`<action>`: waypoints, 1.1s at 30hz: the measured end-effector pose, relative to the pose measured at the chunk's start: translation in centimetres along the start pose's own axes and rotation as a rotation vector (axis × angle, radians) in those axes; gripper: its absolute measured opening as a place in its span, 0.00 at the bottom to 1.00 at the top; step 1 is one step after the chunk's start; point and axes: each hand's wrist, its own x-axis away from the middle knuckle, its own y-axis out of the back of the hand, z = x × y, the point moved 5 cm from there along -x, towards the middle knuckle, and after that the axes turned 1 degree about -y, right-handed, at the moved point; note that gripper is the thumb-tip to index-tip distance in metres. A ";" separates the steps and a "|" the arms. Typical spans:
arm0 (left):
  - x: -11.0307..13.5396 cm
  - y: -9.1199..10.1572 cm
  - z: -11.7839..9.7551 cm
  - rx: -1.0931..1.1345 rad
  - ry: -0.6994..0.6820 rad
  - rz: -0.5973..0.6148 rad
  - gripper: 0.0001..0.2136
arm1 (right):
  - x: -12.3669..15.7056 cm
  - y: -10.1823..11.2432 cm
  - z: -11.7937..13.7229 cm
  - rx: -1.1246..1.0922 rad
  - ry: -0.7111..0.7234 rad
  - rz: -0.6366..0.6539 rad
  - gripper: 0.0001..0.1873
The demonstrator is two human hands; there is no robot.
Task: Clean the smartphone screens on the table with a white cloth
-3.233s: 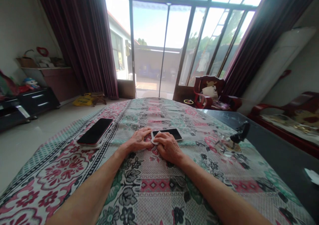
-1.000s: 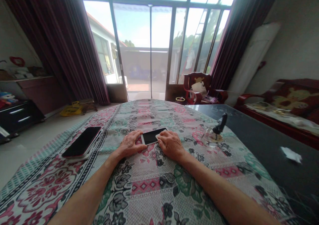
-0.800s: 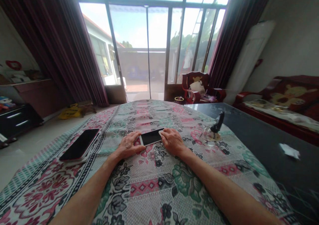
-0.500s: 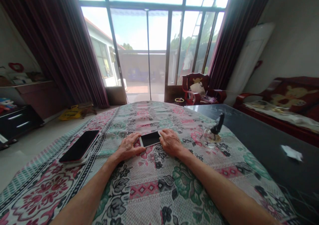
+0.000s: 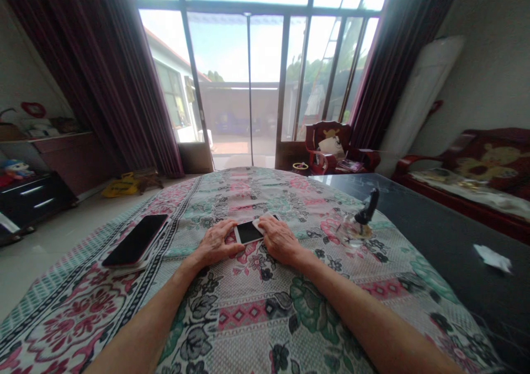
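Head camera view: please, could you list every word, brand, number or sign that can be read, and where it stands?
No text is readable.
Yellow bag on the floor: any print is too blurred.
White-framed phone and red-edged phone: dark screens, no lettering visible.

"What stands beyond the far edge of the floral, cloth-covered table [image 5: 248, 330]?"
"A tall, dark-framed glass window [image 5: 223, 48], bright with daylight, between dark purple fabric curtains [image 5: 128, 81]."
"Near its far right corner?"
"A red wooden armchair [image 5: 327, 161]; past the left edge, glossy pale floor [image 5: 86, 214]."
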 end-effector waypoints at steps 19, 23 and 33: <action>0.1 -0.1 0.4 0.045 0.024 -0.025 0.32 | -0.4 0.3 -3.7 0.102 -0.161 -0.108 0.21; 0.0 -0.2 0.7 0.050 0.028 -0.024 0.32 | -1.3 0.6 -3.3 0.097 -0.161 -0.088 0.19; -0.1 -0.3 0.6 0.043 0.033 -0.021 0.31 | -3.0 -1.8 1.9 0.087 -0.043 -0.010 0.20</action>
